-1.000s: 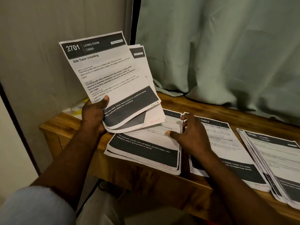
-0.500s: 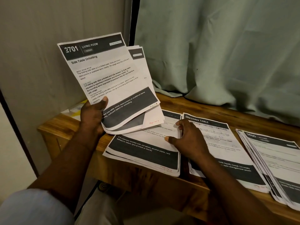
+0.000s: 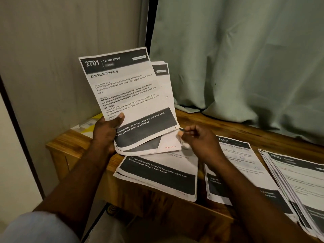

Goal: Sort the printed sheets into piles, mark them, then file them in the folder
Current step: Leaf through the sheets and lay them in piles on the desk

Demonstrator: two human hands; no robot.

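Note:
My left hand (image 3: 105, 132) grips a fanned bundle of printed sheets (image 3: 122, 88) upright above the table's left end; the front sheet reads "2701 Living Room, Side Table Unfolding". My right hand (image 3: 201, 142) hovers with curled fingers at the bundle's lower right corner. Its thumb and forefinger meet that corner, but a pinch is not clear. Three piles lie on the wooden table (image 3: 236, 127): a left pile (image 3: 157, 174) under the bundle, a middle pile (image 3: 245, 165) partly hidden by my right forearm, and a fanned right pile (image 3: 298, 181).
A green curtain (image 3: 245, 58) hangs down onto the back of the table. Something yellow and white (image 3: 87, 127) lies at the table's far left corner against the wall. The piles overhang the table's front edge.
My right hand has lifted off the seam between the left and middle piles and moved up to the held bundle's lower right corner. The bundle sits slightly lower in view.

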